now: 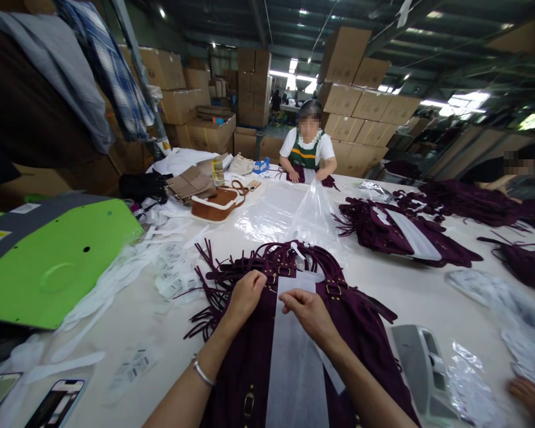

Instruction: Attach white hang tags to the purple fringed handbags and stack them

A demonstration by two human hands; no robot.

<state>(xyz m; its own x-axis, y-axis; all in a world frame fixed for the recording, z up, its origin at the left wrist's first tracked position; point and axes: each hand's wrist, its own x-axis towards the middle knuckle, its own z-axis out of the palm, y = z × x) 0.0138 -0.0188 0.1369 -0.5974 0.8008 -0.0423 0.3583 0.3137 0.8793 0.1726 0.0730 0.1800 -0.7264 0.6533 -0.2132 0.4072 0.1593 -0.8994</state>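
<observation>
A dark purple handbag [361,339] with fringe and brass buckles lies on the table in front of me. A strip of white tissue paper [296,356] runs down its middle. My left hand [248,292] is closed over the bag's upper left, beside a buckle; what its fingers hold is hidden. My right hand [310,312] pinches above the tissue strip, and I cannot make out anything between thumb and finger. The bag's looped purple handles [334,261] bunch at its top, with a small white tie [298,252] among them.
Across the table [232,238] a co-worker [310,142] handles clear plastic sheeting [312,208]. More purple bags [396,232] lie to the right, near a grey tape dispenser [421,368]. At left are a green panel [71,255], a phone [57,404] and a brown bag [216,205]. Another person's hand [532,395] shows lower right.
</observation>
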